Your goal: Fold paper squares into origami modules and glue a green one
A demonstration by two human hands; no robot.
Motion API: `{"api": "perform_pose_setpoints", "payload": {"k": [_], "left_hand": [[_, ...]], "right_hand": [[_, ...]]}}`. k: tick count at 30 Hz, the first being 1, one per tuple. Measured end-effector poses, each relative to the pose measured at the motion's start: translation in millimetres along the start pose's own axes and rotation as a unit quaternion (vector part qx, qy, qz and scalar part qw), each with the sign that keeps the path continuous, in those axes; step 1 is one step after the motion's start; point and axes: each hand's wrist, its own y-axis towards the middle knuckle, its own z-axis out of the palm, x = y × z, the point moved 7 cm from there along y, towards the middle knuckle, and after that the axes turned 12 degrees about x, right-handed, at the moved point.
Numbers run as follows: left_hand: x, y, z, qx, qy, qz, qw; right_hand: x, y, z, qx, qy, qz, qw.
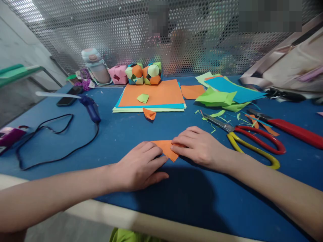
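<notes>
A folded orange paper [165, 148] lies on the blue tabletop between my two hands, its pointed corner towards me. My left hand [141, 164] rests over its left part, fingers stretched out flat and the thumb apart on the table. From the right, my right hand [202, 146] has its fingers bent over the paper and closed on its right side; its thumb is hidden. Beyond them lie a small folded orange piece [149, 114] and a folded green piece [143, 98], the latter on a stack of coloured paper [156, 92].
Scissors [232, 129] lie open at right beside paper scraps and red-handled pliers [290, 129]. Green and blue sheets [232, 89] are behind them. A glue gun [89, 107] with a looping cord lies left. Paper balls [152, 73] and a bottle [97, 67] stand along the mesh panel.
</notes>
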Motion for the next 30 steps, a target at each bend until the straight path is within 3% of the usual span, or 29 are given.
{"api": "perform_pose_setpoints", "payload": {"k": [18, 30], "left_hand": [[-1.7, 0.0, -2.6, -0.015, 0.009, 0.010, 1.000], [-2.7, 2.7, 0.6, 0.017, 0.042, 0.007, 0.999]], "right_hand": [[5.1, 2.8, -4.5, 0.029, -0.024, -0.004, 0.999], [6.4, 2.8, -3.0, 0.028, -0.027, -0.007, 0.999]]}}
